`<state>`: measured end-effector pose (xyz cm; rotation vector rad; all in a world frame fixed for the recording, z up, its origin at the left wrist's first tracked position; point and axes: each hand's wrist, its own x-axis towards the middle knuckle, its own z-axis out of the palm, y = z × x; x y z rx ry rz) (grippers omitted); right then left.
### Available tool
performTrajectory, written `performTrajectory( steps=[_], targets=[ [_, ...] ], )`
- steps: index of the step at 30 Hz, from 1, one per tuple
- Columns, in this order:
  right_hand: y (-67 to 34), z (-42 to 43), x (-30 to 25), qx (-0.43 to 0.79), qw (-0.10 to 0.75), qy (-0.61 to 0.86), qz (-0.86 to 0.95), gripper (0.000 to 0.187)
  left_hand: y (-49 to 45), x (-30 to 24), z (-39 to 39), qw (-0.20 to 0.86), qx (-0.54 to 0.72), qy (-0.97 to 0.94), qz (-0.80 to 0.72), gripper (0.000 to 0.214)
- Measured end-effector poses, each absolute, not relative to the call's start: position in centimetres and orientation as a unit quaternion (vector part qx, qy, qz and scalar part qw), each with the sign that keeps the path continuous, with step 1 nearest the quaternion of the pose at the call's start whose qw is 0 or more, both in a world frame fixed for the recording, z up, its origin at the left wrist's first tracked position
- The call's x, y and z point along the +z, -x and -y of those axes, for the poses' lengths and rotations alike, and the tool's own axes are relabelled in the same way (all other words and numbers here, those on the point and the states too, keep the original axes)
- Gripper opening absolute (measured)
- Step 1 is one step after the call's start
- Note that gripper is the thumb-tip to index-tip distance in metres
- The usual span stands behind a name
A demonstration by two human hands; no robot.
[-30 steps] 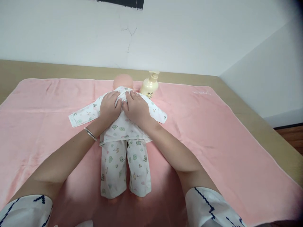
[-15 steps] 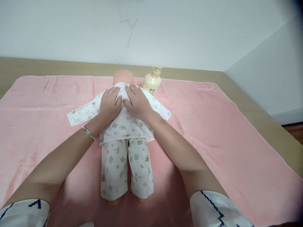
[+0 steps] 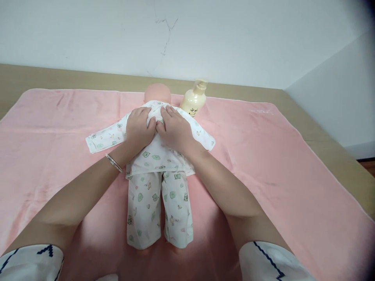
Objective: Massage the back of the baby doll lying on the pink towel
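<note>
A baby doll (image 3: 158, 93) lies on a pink towel (image 3: 263, 156), dressed in a white printed top (image 3: 155, 154) and matching trousers (image 3: 159, 210). My left hand (image 3: 137, 128) and my right hand (image 3: 175, 130) both rest on the doll's upper body, side by side. Their fingers are curled and pressed on the fabric of the top just below the collar. A silver bangle (image 3: 113, 162) sits on my left wrist. The doll's face is hidden from me.
A cream pump bottle (image 3: 193, 100) stands just right of the doll's head. The towel covers a wooden table (image 3: 319, 132) that meets a white wall behind. The table's right edge drops off toward the floor at the far right.
Both hands stay on the doll's upper body with small finger shifts on the fabric. My view has drifted slightly, so everything sits a little to the right.
</note>
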<state>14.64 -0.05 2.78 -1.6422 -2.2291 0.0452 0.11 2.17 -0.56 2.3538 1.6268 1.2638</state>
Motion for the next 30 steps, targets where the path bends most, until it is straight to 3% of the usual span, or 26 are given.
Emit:
performTrajectory(
  steps=[4,11,20,27,30],
  targets=[
    [-15.5,-1.2,2.4,0.033,0.186,0.529,0.828,0.057,0.1,-0.6,-2.7,0.033,0.378,-0.791,-0.479,0.039],
    [-13.8,1.9,3.0,0.006,0.224,0.574,0.787,0.045,-0.3,-0.4,-1.8,-0.017,0.406,-0.777,-0.480,0.028],
    [-15.3,-0.6,2.0,0.017,0.220,0.537,0.814,0.048,-0.4,-0.2,-2.2,0.026,0.371,-0.772,-0.516,0.023],
    [-16.1,-0.4,2.2,0.018,0.214,0.523,0.825,0.063,-0.8,1.0,-1.7,0.030,0.294,-0.802,-0.519,0.038],
    [-15.9,0.3,2.7,0.014,0.223,0.520,0.824,0.074,-1.0,0.9,-2.1,0.036,0.270,-0.804,-0.529,0.066]
  ],
)
